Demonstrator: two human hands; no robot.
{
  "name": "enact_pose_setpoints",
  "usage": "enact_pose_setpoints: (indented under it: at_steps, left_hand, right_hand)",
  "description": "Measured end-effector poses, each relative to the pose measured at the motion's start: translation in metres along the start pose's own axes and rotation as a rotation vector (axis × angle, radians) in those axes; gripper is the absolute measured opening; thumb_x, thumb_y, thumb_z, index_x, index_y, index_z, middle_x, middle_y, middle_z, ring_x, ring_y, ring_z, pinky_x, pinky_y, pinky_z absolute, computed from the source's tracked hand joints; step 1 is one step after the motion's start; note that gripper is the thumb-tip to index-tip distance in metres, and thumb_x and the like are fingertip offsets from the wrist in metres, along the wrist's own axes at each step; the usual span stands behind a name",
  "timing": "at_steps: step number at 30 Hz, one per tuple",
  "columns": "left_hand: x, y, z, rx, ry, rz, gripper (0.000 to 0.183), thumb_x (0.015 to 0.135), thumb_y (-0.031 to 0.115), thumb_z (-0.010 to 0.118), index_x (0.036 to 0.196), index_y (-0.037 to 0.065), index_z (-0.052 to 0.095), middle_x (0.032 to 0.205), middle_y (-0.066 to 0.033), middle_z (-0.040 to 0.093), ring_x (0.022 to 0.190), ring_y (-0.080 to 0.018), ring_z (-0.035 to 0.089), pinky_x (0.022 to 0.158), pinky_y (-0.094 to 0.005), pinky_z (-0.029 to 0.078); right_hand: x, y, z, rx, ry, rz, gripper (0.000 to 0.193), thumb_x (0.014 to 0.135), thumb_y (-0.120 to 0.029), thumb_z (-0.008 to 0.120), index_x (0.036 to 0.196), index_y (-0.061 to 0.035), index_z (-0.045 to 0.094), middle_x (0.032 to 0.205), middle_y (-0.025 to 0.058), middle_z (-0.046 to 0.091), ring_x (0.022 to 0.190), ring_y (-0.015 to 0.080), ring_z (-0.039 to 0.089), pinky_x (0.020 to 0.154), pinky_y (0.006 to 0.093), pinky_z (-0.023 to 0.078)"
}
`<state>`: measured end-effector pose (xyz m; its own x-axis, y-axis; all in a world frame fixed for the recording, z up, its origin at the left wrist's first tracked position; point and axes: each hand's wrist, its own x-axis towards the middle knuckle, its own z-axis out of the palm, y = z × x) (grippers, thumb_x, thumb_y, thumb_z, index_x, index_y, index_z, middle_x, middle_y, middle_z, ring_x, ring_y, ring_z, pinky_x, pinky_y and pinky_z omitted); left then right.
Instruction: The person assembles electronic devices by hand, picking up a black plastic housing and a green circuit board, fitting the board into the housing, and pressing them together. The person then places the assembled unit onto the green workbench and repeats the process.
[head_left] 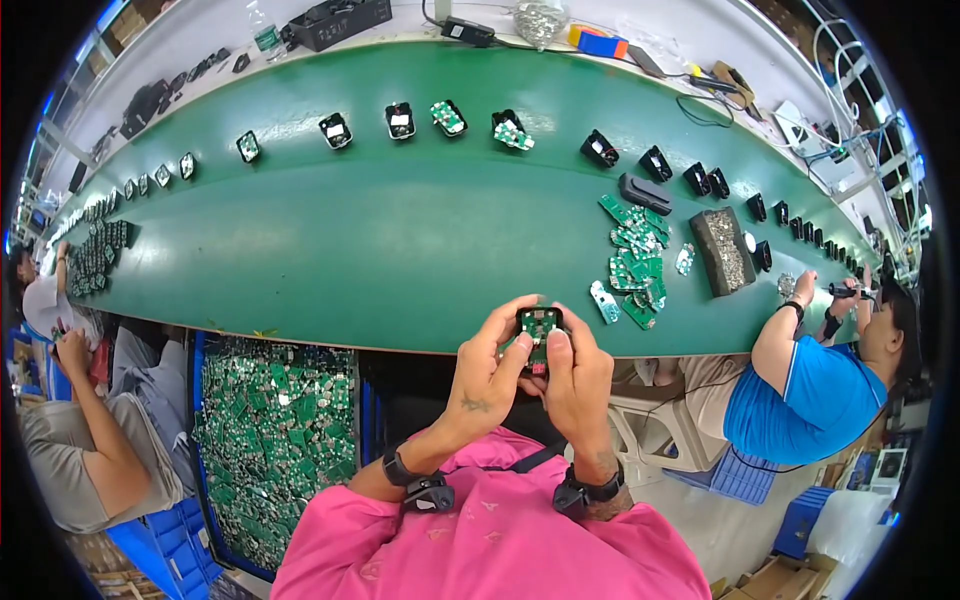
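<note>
Both my hands grip one small black plastic housing with a green circuit board [540, 322] in it, held upright at the near edge of the table. My left hand [490, 365] wraps its left side, with the thumb pressed on the board. My right hand [578, 368] closes round the other side, its thumb also on the board. A pink part shows at the lower end of the housing. To the right of my hands lies a heap of loose green circuit boards [638, 258]. One board [604, 301] rests apart at the heap's near left.
A curved row of black housings [400, 121] crosses the green table [400, 230], some with boards. Right of the heap stands a dark box of small metal parts [728, 252]. A large crate of boards [280, 440] stands below left. Co-workers sit at left and right [815, 400].
</note>
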<state>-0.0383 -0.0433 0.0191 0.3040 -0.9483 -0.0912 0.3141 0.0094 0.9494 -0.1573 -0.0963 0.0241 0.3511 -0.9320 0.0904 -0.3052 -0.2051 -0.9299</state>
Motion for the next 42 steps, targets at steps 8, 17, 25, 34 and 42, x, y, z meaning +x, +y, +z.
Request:
enact_pose_setpoints:
  at_steps: [8,17,25,34,42]
  left_hand:
    - [-0.004,-0.013,-0.019,0.474,0.216,0.394,0.041,0.097,0.001,0.051,0.138,0.000,0.054,0.115,-0.0196,0.069,0.085,-0.0180,0.069,0.073,-0.0306,0.057]
    - [0.031,0.008,-0.123,0.379,0.420,0.223,0.036,0.101,0.010,0.047,0.134,0.000,0.055,0.089,-0.0134,0.067,0.065,-0.0194,0.069,0.056,-0.0290,0.055]
    - [0.271,0.041,-0.306,0.452,0.801,0.199,0.033,0.095,0.004,0.048,0.128,-0.001,0.050,0.085,-0.0152,0.066,0.054,-0.0279,0.066,0.049,-0.0424,0.056]
    - [0.279,0.059,-0.446,1.538,0.978,0.481,0.065,0.082,0.023,0.066,0.140,-0.004,0.052,0.125,-0.0254,0.065,0.109,-0.0408,0.065,0.096,-0.0443,0.050]
    - [0.263,0.066,-0.356,1.552,0.457,0.385,0.074,0.073,0.032,0.083,0.133,-0.001,0.057,0.120,-0.0240,0.067,0.115,-0.0382,0.063,0.099,-0.0436,0.049]
  right_hand:
    - [0.008,0.000,0.028,0.034,-0.057,-0.112,0.039,0.099,-0.013,0.054,0.136,0.0009,0.057,0.081,0.0124,0.069,0.064,0.0149,0.064,0.063,0.0317,0.053]
    - [0.064,-0.009,0.131,-0.036,-0.306,-0.182,0.048,0.099,-0.016,0.058,0.144,0.0002,0.050,0.077,0.0122,0.067,0.063,0.0233,0.065,0.064,0.0355,0.053]
    - [0.040,0.063,0.084,-0.135,-0.141,-0.265,0.031,0.090,-0.004,0.068,0.120,0.0030,0.063,0.090,0.0126,0.065,0.071,0.0210,0.064,0.066,0.0330,0.052]
    - [0.021,0.073,-0.022,-0.476,0.334,-0.021,0.017,0.089,-0.009,0.070,0.103,0.0001,0.070,0.079,0.0098,0.061,0.064,0.0278,0.058,0.060,0.0378,0.048]
    - [0.019,0.099,-0.033,-0.690,0.310,-0.168,0.026,0.094,-0.010,0.066,0.115,0.0052,0.065,0.085,0.0131,0.060,0.069,0.0287,0.061,0.062,0.0383,0.048]
